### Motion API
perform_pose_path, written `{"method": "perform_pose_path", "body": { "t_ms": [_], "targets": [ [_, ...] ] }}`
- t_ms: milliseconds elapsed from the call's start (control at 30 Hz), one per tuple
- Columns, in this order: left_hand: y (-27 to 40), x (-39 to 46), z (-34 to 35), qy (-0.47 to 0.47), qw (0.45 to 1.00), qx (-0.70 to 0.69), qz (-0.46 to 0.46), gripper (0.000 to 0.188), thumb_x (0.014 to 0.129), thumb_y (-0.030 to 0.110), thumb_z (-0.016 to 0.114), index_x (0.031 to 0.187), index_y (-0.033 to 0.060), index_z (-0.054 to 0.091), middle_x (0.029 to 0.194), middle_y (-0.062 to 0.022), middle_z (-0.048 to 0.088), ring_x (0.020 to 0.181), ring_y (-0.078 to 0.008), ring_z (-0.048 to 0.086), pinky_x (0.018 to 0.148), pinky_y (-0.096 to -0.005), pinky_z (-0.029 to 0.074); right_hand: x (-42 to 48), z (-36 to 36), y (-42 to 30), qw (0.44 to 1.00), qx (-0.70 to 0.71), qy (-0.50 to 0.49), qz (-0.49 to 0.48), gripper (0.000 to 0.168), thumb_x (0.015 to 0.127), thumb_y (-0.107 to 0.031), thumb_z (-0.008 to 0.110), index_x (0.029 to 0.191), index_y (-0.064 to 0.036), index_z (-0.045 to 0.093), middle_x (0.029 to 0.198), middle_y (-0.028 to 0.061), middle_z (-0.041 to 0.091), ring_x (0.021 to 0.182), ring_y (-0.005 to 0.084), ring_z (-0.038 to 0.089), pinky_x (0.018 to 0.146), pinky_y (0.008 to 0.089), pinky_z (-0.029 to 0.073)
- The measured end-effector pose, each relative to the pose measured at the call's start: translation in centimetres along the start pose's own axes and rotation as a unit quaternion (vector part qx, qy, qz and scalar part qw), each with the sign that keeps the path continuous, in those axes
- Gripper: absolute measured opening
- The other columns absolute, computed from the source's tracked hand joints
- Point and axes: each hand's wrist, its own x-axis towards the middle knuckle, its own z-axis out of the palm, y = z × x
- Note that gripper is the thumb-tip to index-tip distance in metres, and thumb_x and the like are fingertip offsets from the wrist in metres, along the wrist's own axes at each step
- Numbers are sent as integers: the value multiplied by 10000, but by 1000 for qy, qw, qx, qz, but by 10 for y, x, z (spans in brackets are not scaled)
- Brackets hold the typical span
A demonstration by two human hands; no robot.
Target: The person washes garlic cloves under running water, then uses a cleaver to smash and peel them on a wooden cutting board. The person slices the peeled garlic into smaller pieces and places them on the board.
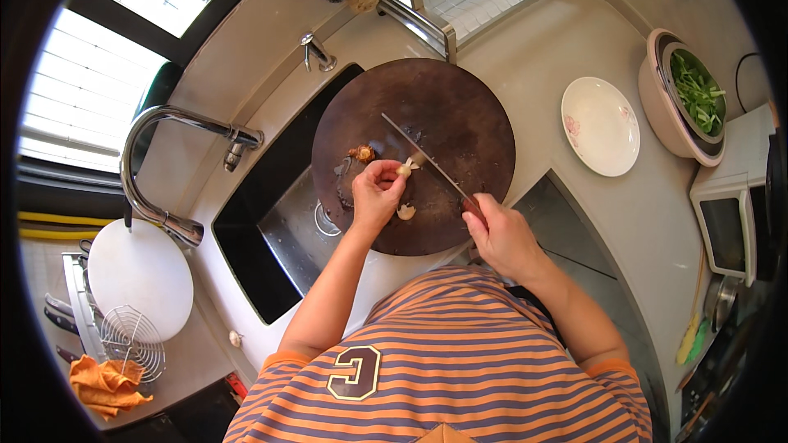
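Note:
Over a round dark wooden chopping board (468, 104), my left hand (380, 192) pinches a small pale garlic clove (405, 168) with loose skin between thumb and fingertips. My right hand (502, 235) grips the reddish handle of a kitchen knife (431, 162), its blade seen nearly edge-on and pointing to the upper left, close beside the clove. A brown knobbly piece, perhaps ginger root (363, 153), lies on the board above my left hand. A flake of garlic skin (406, 212) rests on the board between my hands. Small wet scraps are scattered about the board.
The board overlaps the sink (295, 240), with a chrome faucet (166, 112) at left. On the right counter stand a white floral plate (600, 126) and a pink basin (655, 95) with a colander of chopped greens (695, 95). A garlic bulb (235, 338) lies near the sink's lower left.

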Motion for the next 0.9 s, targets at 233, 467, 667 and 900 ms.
{"method": "perform_pose_path", "body": {
  "t_ms": [233,467,667,900],
  "targets": [
    [0,-3,5,7,999,-20,36,127,769,-24,672,888,-40,629,825,-52,637,708,-89,630,637,-213,531,-11,8,3,996,-75,-28,-24,217,897,-193,550,953,4,479,825,211,616,743,405,611,634,486,495],
    [-1,1,0,-9,999,-31,18,143,759,-17,672,895,-51,644,847,-61,642,723,-97,642,664,-216,540,-3,14,2,994,-79,-63,47,217,907,-196,540,974,2,481,769,241,617,715,433,601,608,497,470],
    [-2,3,-8,-11,998,62,1,208,748,-10,657,953,-48,652,869,-60,655,667,-73,608,604,-215,517,3,19,4,995,-85,-47,39,217,907,-194,539,951,8,472,737,250,612,698,443,598,607,505,468],
    [23,1,-4,4,981,128,147,193,732,-30,689,920,13,681,800,-61,629,623,-101,588,549,-216,490,4,19,11,997,-54,-37,28,201,904,-176,544,950,9,483,727,251,604,690,441,593,593,497,463]
  ]
}}
